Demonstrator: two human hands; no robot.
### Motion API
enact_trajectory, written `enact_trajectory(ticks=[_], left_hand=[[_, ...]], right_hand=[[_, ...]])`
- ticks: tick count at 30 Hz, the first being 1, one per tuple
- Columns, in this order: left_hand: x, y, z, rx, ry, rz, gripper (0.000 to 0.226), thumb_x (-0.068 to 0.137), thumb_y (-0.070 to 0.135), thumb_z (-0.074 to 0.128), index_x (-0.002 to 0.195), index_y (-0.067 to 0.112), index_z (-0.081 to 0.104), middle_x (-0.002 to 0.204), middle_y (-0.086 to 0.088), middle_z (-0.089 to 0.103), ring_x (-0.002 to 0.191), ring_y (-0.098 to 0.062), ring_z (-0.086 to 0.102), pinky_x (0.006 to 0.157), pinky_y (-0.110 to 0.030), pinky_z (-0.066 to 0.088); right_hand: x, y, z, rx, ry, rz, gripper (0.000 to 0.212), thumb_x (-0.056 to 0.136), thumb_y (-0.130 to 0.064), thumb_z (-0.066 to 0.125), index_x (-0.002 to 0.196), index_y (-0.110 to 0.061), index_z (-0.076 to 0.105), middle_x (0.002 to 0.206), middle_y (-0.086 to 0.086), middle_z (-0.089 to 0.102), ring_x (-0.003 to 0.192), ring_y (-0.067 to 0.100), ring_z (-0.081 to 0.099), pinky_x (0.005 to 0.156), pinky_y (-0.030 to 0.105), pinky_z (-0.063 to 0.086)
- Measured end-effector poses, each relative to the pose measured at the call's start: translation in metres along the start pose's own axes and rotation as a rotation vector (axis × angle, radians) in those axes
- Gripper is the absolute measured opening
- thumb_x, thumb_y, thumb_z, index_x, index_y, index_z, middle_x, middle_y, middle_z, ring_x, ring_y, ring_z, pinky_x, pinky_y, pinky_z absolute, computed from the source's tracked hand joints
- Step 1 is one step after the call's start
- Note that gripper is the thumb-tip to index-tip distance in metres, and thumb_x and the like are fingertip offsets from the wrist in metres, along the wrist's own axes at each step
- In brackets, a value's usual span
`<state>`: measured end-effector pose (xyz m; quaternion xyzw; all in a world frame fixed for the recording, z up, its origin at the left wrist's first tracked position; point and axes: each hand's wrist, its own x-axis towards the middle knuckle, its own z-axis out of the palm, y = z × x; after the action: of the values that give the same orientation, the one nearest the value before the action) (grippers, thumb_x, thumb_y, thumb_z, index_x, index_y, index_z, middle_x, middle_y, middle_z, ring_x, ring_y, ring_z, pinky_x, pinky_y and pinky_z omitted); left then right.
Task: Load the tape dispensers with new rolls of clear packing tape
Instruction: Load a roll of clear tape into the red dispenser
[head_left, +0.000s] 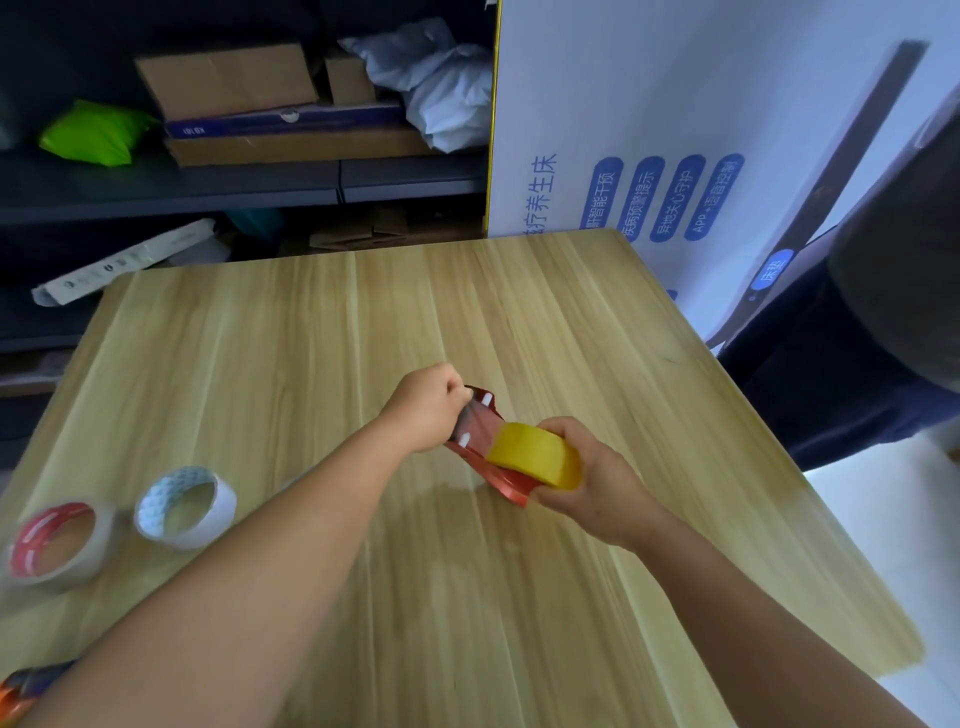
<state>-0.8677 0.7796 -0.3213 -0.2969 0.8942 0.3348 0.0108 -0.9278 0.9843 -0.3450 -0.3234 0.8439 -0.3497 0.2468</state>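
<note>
Step in hand: the free end of the tape is judged to be threaded through the front of the red metal tape dispenser, above the middle of the light wooden bench.
Left hand: it is closed in a fist, and the stretched clear strip of tape is pinched at its end between thumb and fingers.
Right hand: it is curled around the yellow-looking roll of packing tape and the rear of the dispenser, so both are gripped together.
Roll position: the roll appears to be seated on the dispenser already; the hub is hidden, so this cannot be confirmed.
Good practice: the strip should be kept flat and straight, with the sticky side turned away from the frame, and pulled evenly so that no fold is made.
Risk: if the strip is twisted, it may stick to itself or to the red frame.
Care: the toothed blade is probably near the left fingers, but it is not clearly seen.
Waiting rolls: a clear roll with red-printed core and a clear roll with blue-patterned core lie side by side near the left edge of the bench.
</note>
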Motion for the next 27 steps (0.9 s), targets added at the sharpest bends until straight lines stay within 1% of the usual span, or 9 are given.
enact_trajectory(ticks=[6,9,11,13,15,18,20,22,27], left_hand=[[-0.004,0.014,-0.009,0.103,0.016,0.029,0.018,0.098,0.025,0.044,0.088,0.013,0.051,0.089,-0.009,0.061,0.079,-0.026,0.055,0.065,-0.030,0.039],[-0.008,0.023,-0.012,0.147,0.008,0.034,0.018,0.099,0.022,0.042,0.097,0.008,0.053,0.100,-0.015,0.063,0.086,-0.031,0.058,0.067,-0.029,0.038],[-0.013,0.032,-0.015,0.184,0.007,0.064,0.022,0.100,0.021,0.040,0.105,0.004,0.053,0.103,-0.016,0.063,0.096,-0.034,0.060,0.070,-0.028,0.038],[-0.016,0.039,-0.017,0.194,0.004,0.081,0.024,0.100,0.021,0.040,0.108,0.003,0.053,0.106,-0.018,0.063,0.100,-0.034,0.060,0.072,-0.028,0.038],[-0.020,0.046,-0.020,0.200,-0.006,0.083,0.024,0.099,0.021,0.040,0.109,0.003,0.053,0.108,-0.018,0.063,0.101,-0.034,0.059,0.074,-0.028,0.039],[-0.025,0.053,-0.022,0.220,-0.024,0.088,0.024,0.099,0.020,0.040,0.109,0.003,0.053,0.107,-0.017,0.063,0.100,-0.034,0.060,0.071,-0.028,0.040],[-0.028,0.059,-0.023,0.222,-0.030,0.102,0.020,0.099,0.020,0.042,0.104,0.004,0.053,0.098,-0.015,0.063,0.089,-0.032,0.061,0.058,-0.027,0.039],[-0.032,0.066,-0.026,0.232,-0.023,0.127,0.018,0.098,0.023,0.045,0.097,0.006,0.051,0.089,-0.012,0.060,0.077,-0.028,0.058,0.052,-0.028,0.035],[-0.043,0.082,-0.038,0.367,0.057,0.196,0.011,0.097,0.021,0.048,0.093,0.010,0.047,0.091,-0.007,0.055,0.078,-0.026,0.053,0.063,-0.034,0.040]], right_hand=[[0.003,-0.016,-0.003,-0.239,-0.081,0.069,0.071,0.071,-0.034,0.076,0.128,-0.033,0.034,0.091,-0.004,0.056,0.078,0.019,0.055,0.054,0.024,0.037],[0.009,-0.030,0.001,-0.314,-0.074,0.104,0.096,0.068,-0.042,0.077,0.144,-0.032,0.019,0.095,-0.001,0.056,0.082,0.022,0.058,0.062,0.030,0.045],[0.013,-0.033,0.005,-0.378,-0.067,0.109,0.109,0.069,-0.048,0.076,0.149,-0.032,0.005,0.109,0.002,0.059,0.090,0.024,0.062,0.069,0.033,0.050],[0.016,-0.033,0.011,-0.432,-0.041,0.112,0.114,0.069,-0.054,0.074,0.149,-0.034,-0.004,0.121,0.001,0.056,0.091,0.024,0.063,0.072,0.035,0.053],[0.015,-0.032,0.017,-0.437,0.008,0.112,0.116,0.067,-0.058,0.072,0.148,-0.038,-0.010,0.120,-0.002,0.052,0.085,0.023,0.064,0.070,0.038,0.055],[0.011,-0.032,0.022,-0.444,0.095,0.088,0.110,0.070,-0.059,0.070,0.143,-0.043,-0.011,0.115,-0.003,0.044,0.072,0.023,0.062,0.061,0.036,0.055],[0.009,-0.035,0.024,-0.410,0.149,0.062,0.097,0.073,-0.053,0.069,0.138,-0.046,-0.002,0.112,-0.002,0.044,0.068,0.024,0.062,0.058,0.036,0.055],[0.009,-0.038,0.023,-0.375,0.179,0.060,0.087,0.074,-0.051,0.068,0.135,-0.046,0.006,0.111,-0.002,0.046,0.070,0.025,0.063,0.060,0.038,0.056],[0.015,-0.044,0.013,-0.344,0.218,0.094,0.080,0.074,-0.055,0.066,0.134,-0.044,0.014,0.104,-0.001,0.055,0.071,0.025,0.064,0.060,0.038,0.056]])
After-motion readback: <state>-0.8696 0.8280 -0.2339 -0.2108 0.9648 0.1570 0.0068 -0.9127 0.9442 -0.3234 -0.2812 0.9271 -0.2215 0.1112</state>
